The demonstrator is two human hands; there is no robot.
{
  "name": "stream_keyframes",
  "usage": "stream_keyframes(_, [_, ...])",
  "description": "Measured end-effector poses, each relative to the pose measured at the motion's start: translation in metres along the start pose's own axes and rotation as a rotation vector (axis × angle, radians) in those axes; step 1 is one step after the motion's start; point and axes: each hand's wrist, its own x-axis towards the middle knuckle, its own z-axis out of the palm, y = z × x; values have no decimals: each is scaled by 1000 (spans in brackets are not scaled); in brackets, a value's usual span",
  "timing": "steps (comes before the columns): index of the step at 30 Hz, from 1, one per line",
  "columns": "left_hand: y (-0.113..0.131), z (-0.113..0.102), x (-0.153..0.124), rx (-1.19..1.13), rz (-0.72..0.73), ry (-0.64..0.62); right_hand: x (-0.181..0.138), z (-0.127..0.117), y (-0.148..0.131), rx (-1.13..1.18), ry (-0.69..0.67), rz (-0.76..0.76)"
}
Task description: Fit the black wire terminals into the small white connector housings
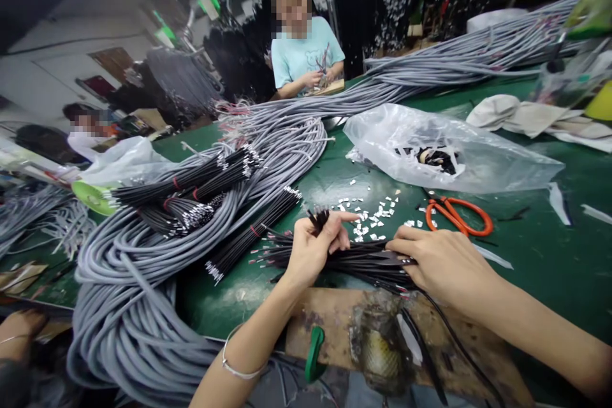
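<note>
Just beyond the wooden board lies a pile of black wires. There the left hand has fingers wrapped round a small bunch; the right hand curls over the pile, whether pinching wire I cannot tell. An even grip should keep ends level.

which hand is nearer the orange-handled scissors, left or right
Right. The right hand is just on the near side of the orange-handled scissors; the left hand is farther off to their left, gripping a small bunch of black wires.
</note>
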Motion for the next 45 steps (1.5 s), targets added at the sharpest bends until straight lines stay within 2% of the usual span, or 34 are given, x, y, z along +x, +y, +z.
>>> stream_keyframes(2, [-3, 3, 3, -52, -63, 6, 0, -2, 1, 14, -30, 28])
stream_keyframes(4, [-5, 6, 5, -22, -127, -27, -1, -3, 0, 78, 34, 44])
stream_keyframes(9, [-3, 10, 4, 134, -148, -60, -3, -4, -2, 361, 433, 38])
stream_keyframes(12, [-1, 12, -2, 246, -142, -58, -4, -3, -4, 452, 550, -24])
stream_keyframes(17, [1, 13, -8, 322, -131, -58, -1, -3, -7, 543, 573, -122])
stream_keyframes(28, [-3, 13, -13, 512, -76, -27, -4, 0, -14, 637, 562, -155])
stream_keyframes(32, [0, 13, -12, 548, -58, -41, -4, -1, -15, 505, 564, -112])
stream_keyframes(40, [1, 10, -11, 460, -73, -83, -7, 0, -12, -111, 716, -67])
stream_keyframes(45, [2, 11, -11, 464, -78, -87, -12, 1, -10, -195, 722, -104])
